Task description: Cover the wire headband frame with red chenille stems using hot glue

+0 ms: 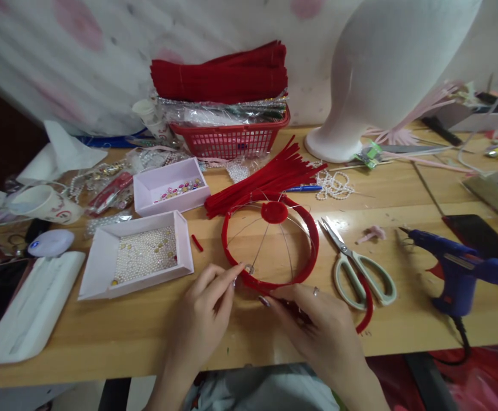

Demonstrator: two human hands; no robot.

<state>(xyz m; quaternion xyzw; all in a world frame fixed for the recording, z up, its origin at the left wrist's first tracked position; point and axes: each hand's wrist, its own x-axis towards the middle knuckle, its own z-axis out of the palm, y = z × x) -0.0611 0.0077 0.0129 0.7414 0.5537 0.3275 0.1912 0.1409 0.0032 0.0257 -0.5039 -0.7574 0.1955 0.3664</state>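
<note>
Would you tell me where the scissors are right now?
In the head view, the scissors lie on the table to the right, between the red ring and the blue glue gun, just beyond the right hand.

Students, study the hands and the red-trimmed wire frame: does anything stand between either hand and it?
Nothing visible does. The left hand and right hand both touch the near rim of the red-trimmed wire frame. The scissors lie to its right, outside that contact.
</note>
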